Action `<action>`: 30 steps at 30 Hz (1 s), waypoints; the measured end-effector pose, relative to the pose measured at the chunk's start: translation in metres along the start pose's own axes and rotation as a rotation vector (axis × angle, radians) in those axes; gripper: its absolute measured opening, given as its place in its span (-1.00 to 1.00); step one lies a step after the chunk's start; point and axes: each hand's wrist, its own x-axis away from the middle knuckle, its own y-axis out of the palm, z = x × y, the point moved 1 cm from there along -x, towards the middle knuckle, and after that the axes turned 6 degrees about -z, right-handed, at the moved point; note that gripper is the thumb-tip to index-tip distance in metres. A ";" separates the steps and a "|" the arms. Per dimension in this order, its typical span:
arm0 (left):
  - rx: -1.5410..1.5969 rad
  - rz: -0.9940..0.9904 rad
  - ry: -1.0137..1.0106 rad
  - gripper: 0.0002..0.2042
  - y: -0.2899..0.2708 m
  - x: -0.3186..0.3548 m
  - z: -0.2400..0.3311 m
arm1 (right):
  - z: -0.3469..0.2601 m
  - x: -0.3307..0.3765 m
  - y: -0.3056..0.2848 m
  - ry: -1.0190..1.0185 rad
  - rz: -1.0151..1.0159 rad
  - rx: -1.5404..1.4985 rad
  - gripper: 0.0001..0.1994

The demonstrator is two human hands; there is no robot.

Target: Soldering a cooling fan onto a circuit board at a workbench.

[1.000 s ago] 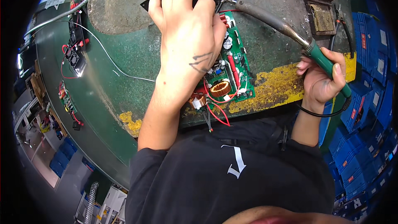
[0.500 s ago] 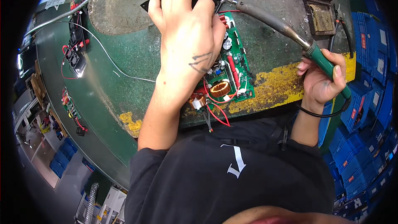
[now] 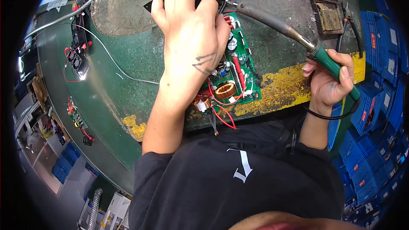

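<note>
Blue plastic crates stand stacked at right; at left lie a square black cooling fan and a small green circuit board; lower down, a ribbed silver hose

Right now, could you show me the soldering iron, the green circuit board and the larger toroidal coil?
Soldering iron (image 3: 289,30), head view: on its metal barrel.
Green circuit board (image 3: 249,66), head view: on its component-covered top face.
Larger toroidal coil (image 3: 226,94), head view: on its lower winding.

From my remote seat I see a black short-sleeved T-shirt with a white arrow-like print. Dark angular lines mark the left grip near the wrist; a bluish smudge shows on the right grip.
</note>
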 end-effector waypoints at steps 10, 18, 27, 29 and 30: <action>0.015 0.003 0.005 -0.82 -0.002 -0.002 0.000 | -0.012 0.014 -0.013 0.000 0.032 -0.044 -0.56; 0.026 -0.004 -0.021 -0.83 0.000 -0.001 0.002 | -0.014 0.041 -0.040 -0.026 0.224 -0.054 -0.57; 0.043 -0.007 -0.027 -0.83 0.003 -0.002 0.002 | -0.008 0.038 -0.040 -0.124 0.307 -0.037 -0.54; -0.026 0.010 0.032 -0.87 0.007 -0.001 -0.002 | -0.008 0.039 -0.040 -0.113 0.270 -0.023 -0.54; -0.092 0.032 0.089 -0.90 0.010 0.000 -0.004 | -0.009 0.039 -0.041 -0.103 0.226 0.000 -0.55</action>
